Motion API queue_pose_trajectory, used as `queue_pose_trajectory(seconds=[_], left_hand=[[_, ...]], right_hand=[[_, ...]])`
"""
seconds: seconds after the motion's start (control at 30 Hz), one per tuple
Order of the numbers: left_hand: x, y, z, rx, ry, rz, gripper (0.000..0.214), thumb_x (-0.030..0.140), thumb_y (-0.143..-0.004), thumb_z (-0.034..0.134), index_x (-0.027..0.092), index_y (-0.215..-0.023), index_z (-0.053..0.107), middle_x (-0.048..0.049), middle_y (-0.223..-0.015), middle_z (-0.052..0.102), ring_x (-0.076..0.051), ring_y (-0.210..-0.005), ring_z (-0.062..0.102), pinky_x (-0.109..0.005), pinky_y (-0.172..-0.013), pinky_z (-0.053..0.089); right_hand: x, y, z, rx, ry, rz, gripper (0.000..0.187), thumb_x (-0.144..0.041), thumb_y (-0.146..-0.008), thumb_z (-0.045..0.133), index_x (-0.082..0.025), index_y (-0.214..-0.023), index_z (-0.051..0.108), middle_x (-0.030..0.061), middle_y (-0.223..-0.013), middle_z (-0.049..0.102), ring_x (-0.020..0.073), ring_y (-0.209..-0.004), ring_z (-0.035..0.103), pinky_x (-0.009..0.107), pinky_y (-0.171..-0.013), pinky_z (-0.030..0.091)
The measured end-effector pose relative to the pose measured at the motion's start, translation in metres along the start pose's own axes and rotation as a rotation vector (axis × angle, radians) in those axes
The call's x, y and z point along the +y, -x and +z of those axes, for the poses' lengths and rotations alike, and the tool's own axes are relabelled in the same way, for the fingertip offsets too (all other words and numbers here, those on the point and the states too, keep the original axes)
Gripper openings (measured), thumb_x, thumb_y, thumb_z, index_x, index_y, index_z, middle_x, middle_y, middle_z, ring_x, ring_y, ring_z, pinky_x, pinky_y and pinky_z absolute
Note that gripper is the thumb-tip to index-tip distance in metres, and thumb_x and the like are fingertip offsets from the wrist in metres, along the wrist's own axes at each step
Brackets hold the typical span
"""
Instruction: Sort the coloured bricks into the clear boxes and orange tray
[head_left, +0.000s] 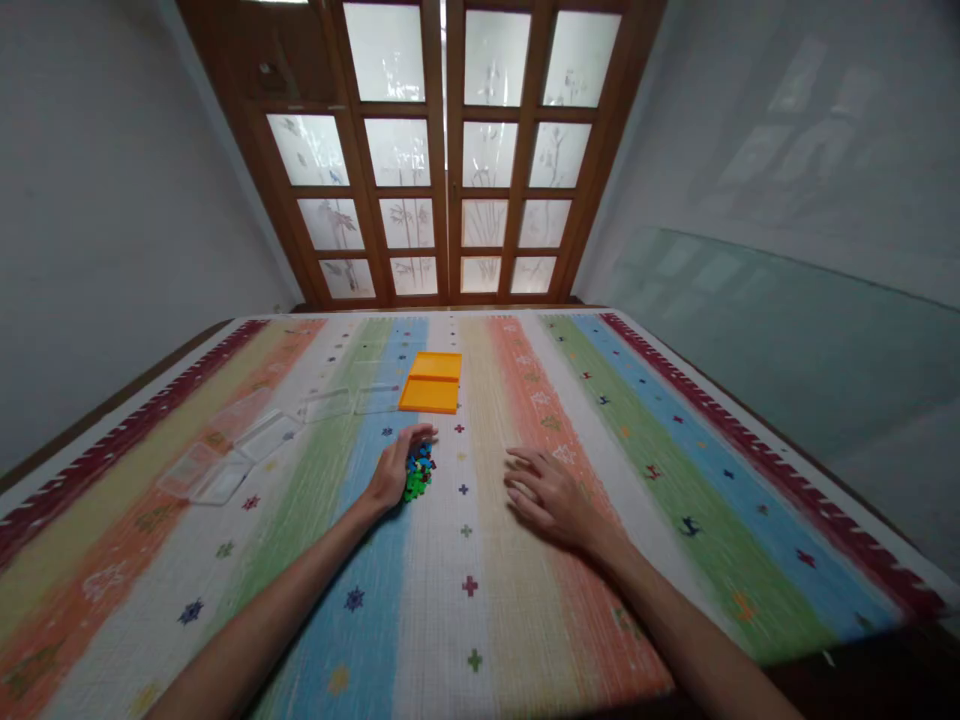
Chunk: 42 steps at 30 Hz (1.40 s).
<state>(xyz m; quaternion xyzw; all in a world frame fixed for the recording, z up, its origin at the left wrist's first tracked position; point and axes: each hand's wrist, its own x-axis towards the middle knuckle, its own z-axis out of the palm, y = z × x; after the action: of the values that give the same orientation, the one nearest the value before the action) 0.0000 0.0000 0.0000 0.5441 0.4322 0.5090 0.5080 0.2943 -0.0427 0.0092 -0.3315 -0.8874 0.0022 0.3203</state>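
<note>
My left hand (395, 468) rests on its edge on the striped cloth, fingers stretched and curved around the far left side of a small heap of green, blue and dark red pieces (418, 482). The pieces are too small to name, and part of the heap is hidden by the hand. Off to the right, my right hand (546, 492) lies over the cloth with fingers spread and nothing in them. Beyond the heap sits an orange plastic case (430, 391), opened out flat, with its two shallow halves facing up.
Several clear plastic cases stand opened at the left, among them a near one (219, 482) and another behind it (268, 435). More clear cases (328, 405) lie left of the orange one. The striped tablecloth (465, 560) covers the table; a glass sheet (750, 310) leans along the right wall.
</note>
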Motion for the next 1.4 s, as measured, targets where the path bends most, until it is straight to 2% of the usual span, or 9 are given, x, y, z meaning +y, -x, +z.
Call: queue_pose_trajectory(seconds=[0.2, 0.4, 0.6, 0.73, 0.9, 1.03, 1.13, 1.3, 1.4], left_hand=[[0.003, -0.01, 0.003, -0.068, 0.049, -0.079, 0.081, 0.087, -0.082, 0.04, 0.017, -0.113, 0.067, -0.0167, -0.114, 0.073, -0.032, -0.116, 0.064, -0.05, -0.1, 0.049], [0.006, 0.003, 0.011, -0.156, 0.071, -0.121, 0.083, 0.088, -0.082, 0.035, 0.016, -0.105, 0.068, -0.0159, -0.103, 0.076, -0.03, -0.106, 0.067, -0.044, -0.095, 0.051], [0.004, 0.024, 0.048, -0.187, 0.1, -0.113, 0.082, 0.086, -0.086, 0.032, 0.014, -0.101, 0.07, -0.0154, -0.094, 0.076, -0.029, -0.096, 0.069, -0.042, -0.09, 0.051], [0.006, 0.03, 0.075, -0.279, 0.161, -0.115, 0.081, 0.083, -0.089, 0.03, 0.014, -0.101, 0.07, -0.0158, -0.095, 0.076, -0.029, -0.097, 0.07, -0.043, -0.092, 0.05], [0.026, 0.026, 0.063, -0.198, 0.18, -0.09, 0.082, 0.083, -0.09, 0.026, 0.015, -0.1, 0.071, -0.0149, -0.103, 0.075, -0.032, -0.106, 0.066, -0.048, -0.096, 0.05], [0.035, 0.037, 0.035, -0.118, -0.077, 0.072, 0.073, 0.072, -0.097, 0.025, 0.018, -0.107, 0.072, -0.0131, -0.117, 0.072, -0.033, -0.121, 0.06, -0.051, -0.112, 0.039], [0.026, 0.054, 0.029, -0.17, -0.312, 0.097, 0.061, 0.061, -0.101, 0.032, 0.019, -0.133, 0.061, -0.0136, -0.141, 0.06, -0.033, -0.133, 0.053, -0.053, -0.117, 0.034], [0.008, 0.066, 0.047, -0.381, -0.729, 0.182, 0.067, 0.051, -0.1, 0.046, 0.017, -0.155, 0.034, -0.0156, -0.163, 0.03, -0.033, -0.153, 0.021, -0.059, -0.125, 0.015], [0.006, 0.059, 0.061, -0.487, -0.849, 0.249, 0.068, 0.05, -0.101, 0.044, 0.012, -0.155, 0.031, -0.019, -0.162, 0.028, -0.033, -0.153, 0.018, -0.06, -0.124, 0.015]], right_hand=[[0.001, 0.001, -0.001, -0.002, -0.007, 0.001, 0.02, -0.023, -0.098, 0.051, -0.017, -0.104, 0.07, 0.0161, -0.12, 0.066, 0.0282, -0.12, 0.058, 0.049, -0.097, 0.052], [-0.001, 0.001, -0.002, -0.005, -0.022, 0.017, 0.02, -0.022, -0.096, 0.053, -0.018, -0.103, 0.071, 0.0162, -0.121, 0.066, 0.0284, -0.118, 0.059, 0.05, -0.096, 0.052], [-0.001, 0.0, -0.001, -0.01, -0.036, -0.011, 0.02, -0.021, -0.097, 0.053, -0.018, -0.106, 0.07, 0.0159, -0.118, 0.067, 0.0292, -0.12, 0.058, 0.05, -0.096, 0.053], [-0.001, 0.002, -0.001, -0.007, -0.031, 0.015, 0.024, -0.022, -0.099, 0.051, -0.016, -0.114, 0.068, 0.0169, -0.119, 0.067, 0.0296, -0.118, 0.059, 0.051, -0.096, 0.053], [-0.002, 0.005, -0.004, 0.025, -0.086, 0.114, 0.027, -0.024, -0.102, 0.046, -0.018, -0.119, 0.065, 0.0177, -0.128, 0.062, 0.0283, -0.116, 0.06, 0.05, -0.097, 0.053], [-0.001, 0.005, -0.004, 0.089, -0.139, 0.169, 0.032, -0.024, -0.103, 0.04, -0.019, -0.124, 0.064, 0.016, -0.124, 0.064, 0.0274, -0.116, 0.061, 0.05, -0.098, 0.053], [0.0, 0.006, -0.003, 0.117, -0.145, 0.182, 0.034, -0.024, -0.103, 0.039, -0.021, -0.126, 0.063, 0.0148, -0.123, 0.065, 0.0272, -0.116, 0.061, 0.05, -0.099, 0.052], [0.001, 0.007, -0.002, 0.146, -0.153, 0.177, 0.033, -0.024, -0.104, 0.039, -0.02, -0.124, 0.064, 0.0149, -0.123, 0.064, 0.0263, -0.114, 0.061, 0.049, -0.097, 0.053], [0.002, 0.007, -0.003, 0.15, -0.14, 0.176, 0.033, -0.024, -0.104, 0.038, -0.02, -0.124, 0.064, 0.0149, -0.124, 0.064, 0.0261, -0.115, 0.061, 0.049, -0.097, 0.053]])
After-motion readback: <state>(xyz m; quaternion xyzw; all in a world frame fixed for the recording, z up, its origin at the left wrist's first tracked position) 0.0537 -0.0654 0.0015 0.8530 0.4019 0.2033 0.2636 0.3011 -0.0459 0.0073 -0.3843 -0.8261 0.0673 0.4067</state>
